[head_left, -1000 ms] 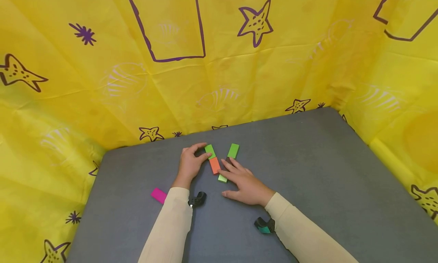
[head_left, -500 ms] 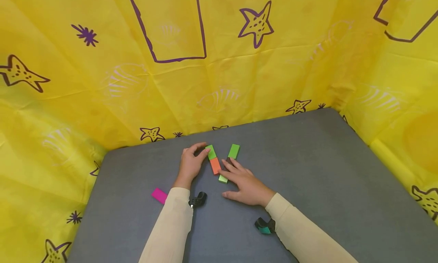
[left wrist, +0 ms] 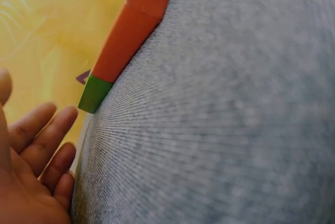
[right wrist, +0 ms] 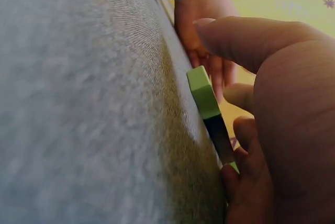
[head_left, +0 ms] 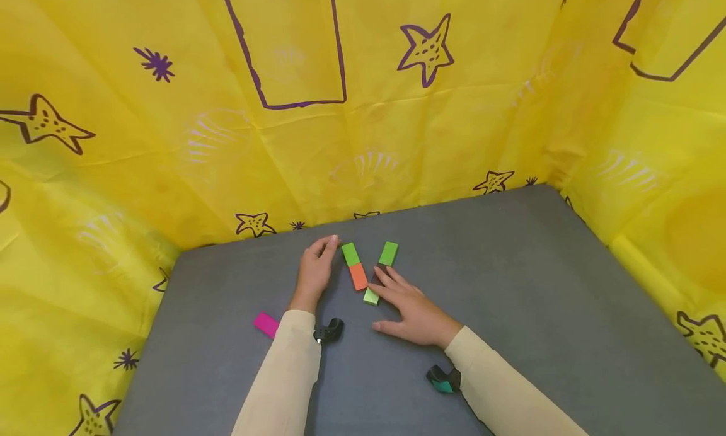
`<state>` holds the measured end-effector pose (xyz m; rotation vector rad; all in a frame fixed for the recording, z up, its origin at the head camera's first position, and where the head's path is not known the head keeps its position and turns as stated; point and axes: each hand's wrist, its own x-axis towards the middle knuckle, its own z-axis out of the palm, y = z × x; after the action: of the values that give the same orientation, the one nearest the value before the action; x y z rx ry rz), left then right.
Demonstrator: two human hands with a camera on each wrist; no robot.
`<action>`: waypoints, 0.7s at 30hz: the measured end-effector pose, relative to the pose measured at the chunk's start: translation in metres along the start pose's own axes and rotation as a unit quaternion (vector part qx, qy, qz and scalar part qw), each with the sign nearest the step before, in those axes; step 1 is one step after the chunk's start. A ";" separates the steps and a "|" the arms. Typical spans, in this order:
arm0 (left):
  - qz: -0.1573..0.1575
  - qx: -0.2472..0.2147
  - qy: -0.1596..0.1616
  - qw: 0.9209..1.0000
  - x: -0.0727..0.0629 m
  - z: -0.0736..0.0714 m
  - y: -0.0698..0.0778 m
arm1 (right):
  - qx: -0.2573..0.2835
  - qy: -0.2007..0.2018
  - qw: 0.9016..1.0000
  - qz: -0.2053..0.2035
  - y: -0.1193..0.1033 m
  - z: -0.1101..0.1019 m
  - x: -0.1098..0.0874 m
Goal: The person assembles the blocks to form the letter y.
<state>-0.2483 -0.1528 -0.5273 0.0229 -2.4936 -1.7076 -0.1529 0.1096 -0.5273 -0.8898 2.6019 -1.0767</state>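
Smooth, flat-sided oblong blocks lay on a finely ribbed grey cloth [head_left: 510, 285], six in all. On the left, one green block [head_left: 351, 254] met one orange block [head_left: 358, 277]; on the right, far to near, ran one bright green block [head_left: 388, 253], one dark brown block [head_left: 379, 273] and one pale green block [head_left: 371, 297]. One pink block [head_left: 266, 324] lay nearer, left. The left hand [head_left: 315, 272], fingers loosely bent around nothing, was just left of the green block. The right hand [head_left: 414, 310] spread its fingers, tips at the dark brown block.
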 end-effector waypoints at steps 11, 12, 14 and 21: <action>0.003 -0.127 -0.023 0.992 -0.005 -0.020 0.006 | 0.021 -0.019 1.000 -0.008 0.006 0.001 -0.010; 0.006 -0.133 -0.029 0.991 -0.007 -0.022 0.008 | 0.023 -0.018 1.000 -0.009 0.006 0.000 -0.010; 0.019 -0.149 -0.039 0.988 -0.012 -0.027 0.015 | 0.024 -0.018 0.999 -0.011 0.006 -0.001 -0.011; 0.074 -0.251 -0.060 0.963 -0.028 -0.047 0.032 | 0.014 -0.022 1.000 -0.015 0.003 -0.003 -0.014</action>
<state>-0.2134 -0.1827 -0.4836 -0.3109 -1.9950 -2.2695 -0.1445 0.1214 -0.5283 -0.9370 2.5395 -1.0869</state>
